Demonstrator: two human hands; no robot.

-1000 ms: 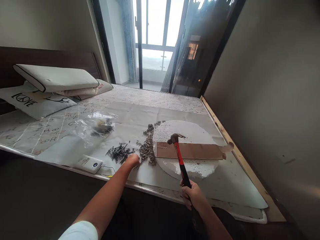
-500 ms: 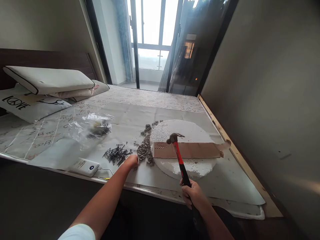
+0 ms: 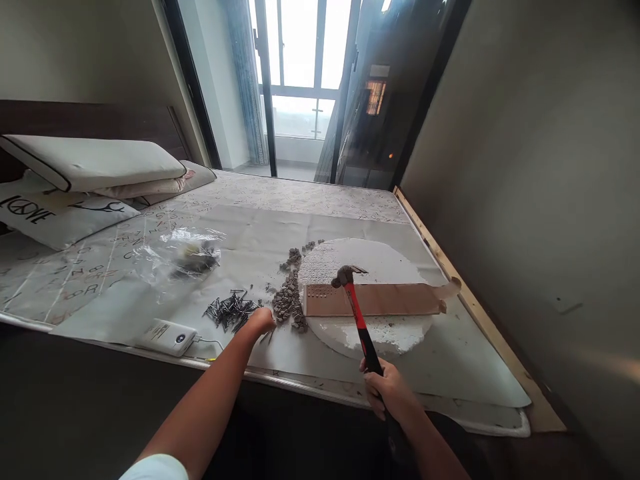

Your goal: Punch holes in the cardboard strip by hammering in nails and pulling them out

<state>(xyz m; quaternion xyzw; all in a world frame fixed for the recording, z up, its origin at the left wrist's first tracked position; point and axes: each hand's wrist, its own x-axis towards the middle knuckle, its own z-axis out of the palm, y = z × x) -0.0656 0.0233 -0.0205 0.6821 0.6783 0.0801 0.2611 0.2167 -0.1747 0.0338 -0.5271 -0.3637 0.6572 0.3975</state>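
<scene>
My right hand (image 3: 387,391) is closed round the black grip of a red-handled claw hammer (image 3: 356,315). The hammer head hovers over the left end of a brown board (image 3: 380,300), which lies on a round white foam slab (image 3: 370,263). A row of small dots marks the board's left end. My left hand (image 3: 261,321) reaches to the right edge of a pile of dark nails (image 3: 230,310); its fingers are curled down and mostly hidden. A strip of grey gravel (image 3: 289,300) lies between the nails and the foam.
A white power bank (image 3: 167,337) with a cable lies near the front edge. A crumpled clear plastic bag (image 3: 175,257) sits behind the nails. Pillows (image 3: 95,163) are stacked at the far left. A wall runs along the right, and a glass door stands behind.
The view has drifted slightly, so everything sits a little to the left. My left hand stays at the nail pile and the hammer keeps its pose.
</scene>
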